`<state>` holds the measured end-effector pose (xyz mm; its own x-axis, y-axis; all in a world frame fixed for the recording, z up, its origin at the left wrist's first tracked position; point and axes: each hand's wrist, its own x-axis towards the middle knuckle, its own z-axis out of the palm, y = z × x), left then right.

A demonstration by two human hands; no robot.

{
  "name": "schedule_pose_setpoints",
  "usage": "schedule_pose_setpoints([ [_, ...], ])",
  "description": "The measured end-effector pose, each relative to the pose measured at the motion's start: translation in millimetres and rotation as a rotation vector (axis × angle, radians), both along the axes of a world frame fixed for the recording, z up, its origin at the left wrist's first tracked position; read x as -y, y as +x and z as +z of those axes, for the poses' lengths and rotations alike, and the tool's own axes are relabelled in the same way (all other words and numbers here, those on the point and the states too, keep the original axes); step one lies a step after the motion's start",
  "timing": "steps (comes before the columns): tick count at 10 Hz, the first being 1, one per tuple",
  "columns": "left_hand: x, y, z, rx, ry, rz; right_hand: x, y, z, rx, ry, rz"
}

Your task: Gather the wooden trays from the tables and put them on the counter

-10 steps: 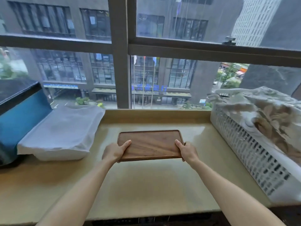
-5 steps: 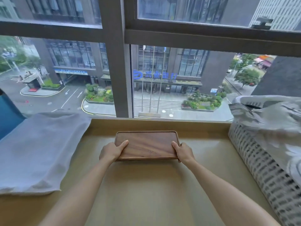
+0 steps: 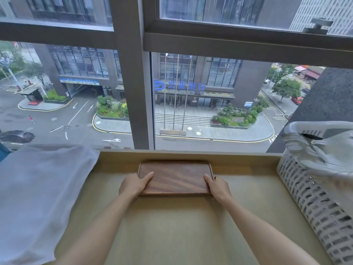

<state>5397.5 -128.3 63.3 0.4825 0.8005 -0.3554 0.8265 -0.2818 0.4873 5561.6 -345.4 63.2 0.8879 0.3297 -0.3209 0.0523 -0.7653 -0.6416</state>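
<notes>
A dark wooden tray [image 3: 176,177] with rounded corners lies low over the pale counter [image 3: 191,226], close to the raised back ledge under the window. My left hand [image 3: 133,185] grips its left short edge, thumb on top. My right hand [image 3: 216,187] grips the right short edge the same way. Whether the tray rests on the counter or hovers just above it cannot be told.
A white pillow [image 3: 38,197] covers the counter's left part. A white slatted plastic basket [image 3: 315,197] holding patterned cloth [image 3: 328,153] stands at the right. The window frame [image 3: 133,73] rises directly behind the back ledge.
Both hands have carried the tray forward, away from me, toward the back ledge by the window. My head has moved closer to the window too.
</notes>
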Motion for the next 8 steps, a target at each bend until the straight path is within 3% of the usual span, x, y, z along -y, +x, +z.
schedule_pose_setpoints([
  [3, -6, 14, 5, -0.108, 0.089, -0.072, -3, 9, 4, 0.015, -0.105, 0.062],
  [5, -2, 16, 11, -0.170, 0.175, -0.079, -2, 9, 13, 0.085, -0.297, 0.155],
  [8, 0, 15, 27, -0.158, 0.269, -0.081, -5, -3, 28, 0.098, -0.450, 0.163],
])
